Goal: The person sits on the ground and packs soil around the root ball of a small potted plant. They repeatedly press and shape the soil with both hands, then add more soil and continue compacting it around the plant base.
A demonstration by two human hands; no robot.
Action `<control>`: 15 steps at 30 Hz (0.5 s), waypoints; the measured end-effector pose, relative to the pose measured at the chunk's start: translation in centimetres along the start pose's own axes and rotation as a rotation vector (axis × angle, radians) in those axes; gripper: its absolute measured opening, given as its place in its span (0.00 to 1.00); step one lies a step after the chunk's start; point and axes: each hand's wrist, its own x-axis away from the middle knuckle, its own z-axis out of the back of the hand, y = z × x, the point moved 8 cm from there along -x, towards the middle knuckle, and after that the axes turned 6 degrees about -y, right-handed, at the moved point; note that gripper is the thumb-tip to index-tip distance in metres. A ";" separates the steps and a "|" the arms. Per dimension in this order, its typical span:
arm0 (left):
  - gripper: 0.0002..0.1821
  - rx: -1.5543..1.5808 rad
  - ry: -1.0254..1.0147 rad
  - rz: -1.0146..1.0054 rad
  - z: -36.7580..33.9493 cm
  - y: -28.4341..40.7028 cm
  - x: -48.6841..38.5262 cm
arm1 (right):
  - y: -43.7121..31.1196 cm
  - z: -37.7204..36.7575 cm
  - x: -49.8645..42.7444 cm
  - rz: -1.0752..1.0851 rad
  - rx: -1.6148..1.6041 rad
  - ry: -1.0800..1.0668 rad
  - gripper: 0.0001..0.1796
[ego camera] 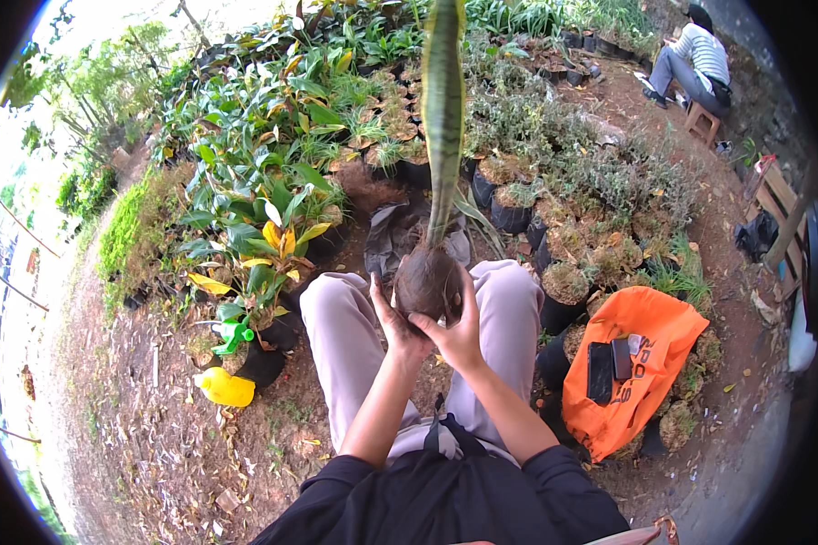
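Observation:
Between my knees, a round dark brown root ball [428, 283] is cupped from below and both sides by my two hands. One tall snake plant leaf [443, 122], green with yellow edges, rises upright from its top. My left hand [397, 320] presses on the left side, its fingers partly hidden behind the ball. On the right side, my right hand [455, 327] has its thumb across the lower front. The fingers look soiled. Beyond the ball, a crumpled dark plastic sheet [385, 235] lies on the ground.
Potted leafy plants [266, 177] and soil-filled black grow bags [511, 208] crowd ahead. At left lies a spray bottle with a green head [233, 334] and yellow body [226, 387]. An orange bag [603, 436] at right carries a black phone [600, 373]. A person [699, 65] sits far right.

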 end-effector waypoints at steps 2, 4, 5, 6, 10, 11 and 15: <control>0.41 -0.018 -0.083 0.005 0.4 -0.2 -0.3 | -1.3 0.0 0.4 0.092 0.226 -0.044 0.50; 0.41 -0.013 -0.129 0.013 0.9 -0.4 -0.1 | -2.8 0.0 0.6 0.163 0.376 -0.080 0.49; 0.41 -0.026 -0.150 0.012 1.0 -0.5 -0.2 | -3.4 0.0 0.4 0.204 0.437 -0.075 0.48; 0.41 -0.039 -0.173 0.013 0.9 -0.5 -0.2 | -4.1 0.0 0.1 0.248 0.500 -0.069 0.48; 0.41 0.004 -0.203 0.030 0.5 -1.2 0.4 | -6.7 -0.9 -0.1 0.425 0.598 -0.060 0.43; 0.38 0.016 -0.172 0.008 0.5 -1.2 0.8 | -6.8 -1.2 -0.1 0.415 0.658 -0.076 0.42; 0.32 -0.025 -0.853 -0.095 -0.5 -1.8 0.8 | -6.5 -2.0 0.5 0.383 0.723 -0.080 0.38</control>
